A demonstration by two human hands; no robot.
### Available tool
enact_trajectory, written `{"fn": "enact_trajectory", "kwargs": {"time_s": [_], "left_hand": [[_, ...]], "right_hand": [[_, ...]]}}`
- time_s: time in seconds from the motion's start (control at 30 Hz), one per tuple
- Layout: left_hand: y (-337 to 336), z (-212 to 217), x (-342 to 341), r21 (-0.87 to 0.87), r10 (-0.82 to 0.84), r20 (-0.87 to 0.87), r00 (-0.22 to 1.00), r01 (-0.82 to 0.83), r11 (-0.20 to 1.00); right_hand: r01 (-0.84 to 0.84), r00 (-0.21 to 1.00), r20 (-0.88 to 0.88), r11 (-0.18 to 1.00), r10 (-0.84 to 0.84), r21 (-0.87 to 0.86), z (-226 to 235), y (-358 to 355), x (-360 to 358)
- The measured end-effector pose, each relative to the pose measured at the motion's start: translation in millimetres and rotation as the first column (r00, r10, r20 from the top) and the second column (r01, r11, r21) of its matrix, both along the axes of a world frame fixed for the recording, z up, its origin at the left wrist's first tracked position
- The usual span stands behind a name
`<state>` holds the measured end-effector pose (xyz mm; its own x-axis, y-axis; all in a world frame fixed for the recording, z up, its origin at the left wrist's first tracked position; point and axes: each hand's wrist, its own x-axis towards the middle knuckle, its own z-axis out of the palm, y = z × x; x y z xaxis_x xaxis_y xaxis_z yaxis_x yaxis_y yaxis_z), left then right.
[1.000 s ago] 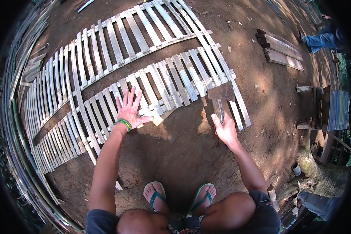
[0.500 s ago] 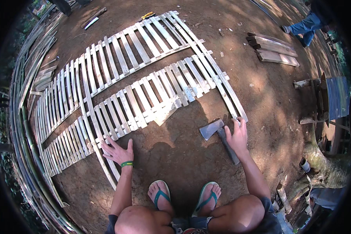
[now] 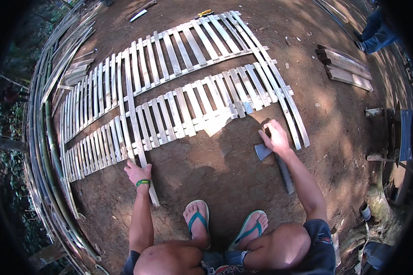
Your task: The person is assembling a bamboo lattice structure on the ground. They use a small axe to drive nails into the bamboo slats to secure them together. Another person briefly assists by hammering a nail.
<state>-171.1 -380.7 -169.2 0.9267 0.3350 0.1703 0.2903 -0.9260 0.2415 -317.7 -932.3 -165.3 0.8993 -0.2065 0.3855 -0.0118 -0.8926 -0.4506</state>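
A fence-like panel of pale bamboo slats [image 3: 188, 95] lies on the ground before me, its short crosspieces set in rows across long strips. At its near left, my left hand [image 3: 137, 174] has its fingers curled round the lower part of a long bamboo strip [image 3: 127, 137]; another long strip [image 3: 148, 176] runs beside it toward my feet. My right hand [image 3: 276, 138] is closed above an axe [image 3: 262, 152] lying on the soil. A small dark brown piece shows at its fingertips, too hidden to name. The hand partly covers the axe where head and handle meet.
Long bamboo poles [image 3: 48, 137] are piled along the left. Wooden boards [image 3: 346, 68] lie at the far right, near a person's blue-jeaned legs [image 3: 378, 39]. A yellow-handled tool [image 3: 205, 13] lies beyond the panel. Tree roots [image 3: 376, 211] stand at the right.
My left hand has gone from spread fingers to curled round the strip. My right hand has left the panel's right strip ends, moved in over the axe and closed. The view has shifted.
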Motion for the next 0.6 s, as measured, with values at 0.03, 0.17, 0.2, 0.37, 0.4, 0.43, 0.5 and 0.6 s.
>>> {"fn": "enact_trajectory", "kwargs": {"time_s": [0.03,0.17,0.2,0.37,0.4,0.43,0.5,0.6], "left_hand": [[1.7,1.9,3.3,-0.062,0.075,0.008,0.997,-0.075,0.995],[13.5,7.9,2.0,-0.167,0.024,0.04,0.999,-0.017,0.986],[13.8,12.6,1.5,-0.183,0.016,0.073,0.997,-0.003,0.983],[-0.9,37.7,-5.5,-0.193,0.015,0.101,0.995,0.005,0.981],[-1.9,39.6,-6.6,-0.192,0.015,0.075,0.997,0.0,0.981],[0.6,40.0,-7.5,-0.187,0.009,0.078,0.997,0.006,0.982],[11.4,39.1,-8.7,-0.174,-0.007,0.101,0.995,0.025,0.984],[29.4,35.2,-5.4,-0.156,-0.012,0.113,0.994,0.03,0.987]], "right_hand": [[-0.129,0.991,0.035,0.991,0.13,-0.034,-2.7,27.6,6.1],[-0.459,0.882,0.048,0.878,0.468,-0.135,-16.8,105.1,34.9],[-0.48,0.87,0.046,0.863,0.492,-0.156,-18.3,119.2,46.7],[-0.274,0.962,-0.108,0.868,0.252,-0.414,-40.2,129.6,88.5],[-0.277,0.96,-0.153,0.869,0.233,-0.411,-44.4,122.1,97.5],[-0.275,0.957,-0.202,0.873,0.208,-0.403,-48.6,118.2,105.8],[-0.283,0.958,-0.144,0.887,0.247,-0.364,-59.8,120.7,112.8],[-0.285,0.951,0.007,0.882,0.31,-0.375,-50.4,138.2,113.4]]}}
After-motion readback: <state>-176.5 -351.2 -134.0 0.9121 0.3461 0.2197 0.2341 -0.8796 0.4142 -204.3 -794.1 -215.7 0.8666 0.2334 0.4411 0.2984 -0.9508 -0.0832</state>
